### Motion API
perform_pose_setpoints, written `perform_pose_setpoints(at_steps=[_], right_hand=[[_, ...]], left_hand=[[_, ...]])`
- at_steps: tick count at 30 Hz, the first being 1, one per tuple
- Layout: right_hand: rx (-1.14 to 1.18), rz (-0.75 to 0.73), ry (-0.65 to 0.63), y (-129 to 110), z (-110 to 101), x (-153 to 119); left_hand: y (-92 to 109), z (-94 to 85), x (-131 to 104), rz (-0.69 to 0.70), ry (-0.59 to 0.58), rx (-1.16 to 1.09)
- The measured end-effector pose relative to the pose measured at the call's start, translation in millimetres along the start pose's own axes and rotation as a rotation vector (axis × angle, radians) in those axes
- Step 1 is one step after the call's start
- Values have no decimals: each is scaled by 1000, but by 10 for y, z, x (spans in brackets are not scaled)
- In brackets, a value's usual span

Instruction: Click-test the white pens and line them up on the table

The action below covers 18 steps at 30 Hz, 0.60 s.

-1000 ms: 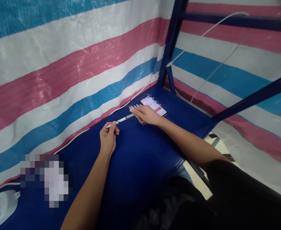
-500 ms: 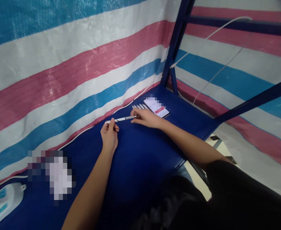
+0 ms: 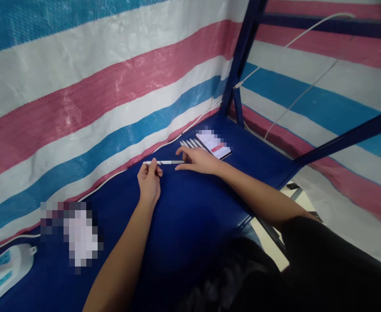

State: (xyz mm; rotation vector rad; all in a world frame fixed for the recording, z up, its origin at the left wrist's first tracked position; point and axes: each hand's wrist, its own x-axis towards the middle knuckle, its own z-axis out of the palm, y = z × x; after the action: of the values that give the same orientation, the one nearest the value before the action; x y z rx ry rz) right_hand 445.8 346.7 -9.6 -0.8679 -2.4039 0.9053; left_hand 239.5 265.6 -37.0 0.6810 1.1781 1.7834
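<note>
A slim white pen with a greyish right end lies level above the blue surface. My left hand pinches its left part between thumb and fingers. At the pen's other end is my right hand, its thumb and forefinger spread apart around the tip; whether a finger touches the tip I cannot tell. Just behind the right hand, several similar white pens lie side by side, partly hidden by it. A phone with a lit screen lies beside them.
A white power strip with blue sockets sits at the lower left, near a blurred-out pale object. A white cable runs along the striped tarpaulin. Dark blue frame bars rise at the back right.
My right hand's thumb and forefinger have parted from around the pen's tip. The left hand keeps its pinch, and the pen now lies more level. The view has shifted slightly.
</note>
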Motion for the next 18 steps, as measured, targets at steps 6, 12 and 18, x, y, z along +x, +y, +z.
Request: perform_pose_setpoints(at_steps=[6,12,18], right_hand=[[-64,-33,-58,-71,27,0],[103,-8,-69,-74,24,15],[240,-15,-164,-57,38,0]], left_hand=[[-7,-28,18,-9,-15,4],[-53,-48,13,68,-66,27],[-65,-50,-7,81,-127,85]])
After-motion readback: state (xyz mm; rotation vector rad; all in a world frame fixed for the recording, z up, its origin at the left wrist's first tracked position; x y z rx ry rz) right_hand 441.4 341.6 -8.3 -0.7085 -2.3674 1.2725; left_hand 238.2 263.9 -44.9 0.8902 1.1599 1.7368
